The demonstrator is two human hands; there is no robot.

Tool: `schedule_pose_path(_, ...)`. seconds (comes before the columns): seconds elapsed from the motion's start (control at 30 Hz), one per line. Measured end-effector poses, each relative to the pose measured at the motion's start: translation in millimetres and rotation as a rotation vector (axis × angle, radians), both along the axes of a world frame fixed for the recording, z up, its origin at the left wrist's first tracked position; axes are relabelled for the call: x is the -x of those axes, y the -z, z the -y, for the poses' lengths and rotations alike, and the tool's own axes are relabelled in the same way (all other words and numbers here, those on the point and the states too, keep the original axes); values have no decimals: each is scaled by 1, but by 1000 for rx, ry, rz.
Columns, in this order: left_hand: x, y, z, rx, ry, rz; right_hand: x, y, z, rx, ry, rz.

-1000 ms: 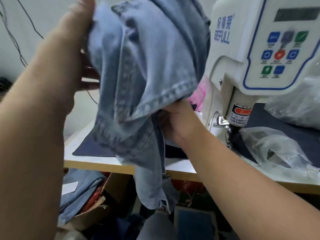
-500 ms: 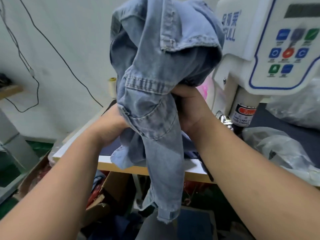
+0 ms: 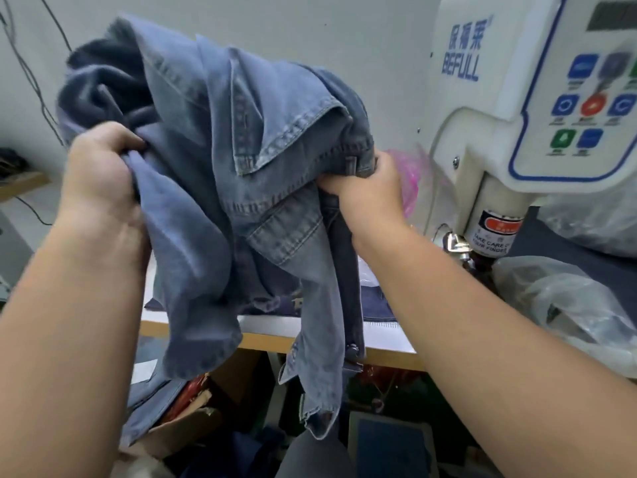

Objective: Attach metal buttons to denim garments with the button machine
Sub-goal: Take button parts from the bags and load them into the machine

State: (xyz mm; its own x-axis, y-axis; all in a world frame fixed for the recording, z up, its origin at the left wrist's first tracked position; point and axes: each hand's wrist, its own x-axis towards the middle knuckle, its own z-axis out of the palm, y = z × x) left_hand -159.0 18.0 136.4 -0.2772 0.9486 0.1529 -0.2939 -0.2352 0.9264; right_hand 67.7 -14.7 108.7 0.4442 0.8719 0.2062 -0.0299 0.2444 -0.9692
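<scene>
Fingers of both my left hand (image 3: 100,181) and right hand (image 3: 368,191) are clenching the denim garment (image 3: 224,160), now spreading it wider in the air, left of the button machine (image 3: 510,108), hunting the next button spot

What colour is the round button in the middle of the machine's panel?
Red-orange button, seen in the head view.

White table (image 3: 386,336) carries dark cloth (image 3: 375,305) and plastic bags (image 3: 568,301).
</scene>
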Motion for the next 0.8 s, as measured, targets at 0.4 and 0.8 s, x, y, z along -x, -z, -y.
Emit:
schedule_pose_path(0.4,-29,124,-18,401,-183,-715,23,88,-6,565,-197,680)
schedule_pose_path(0.8,-18,111,-53,466,-245,-447,40,145,23,159,-104,1315)
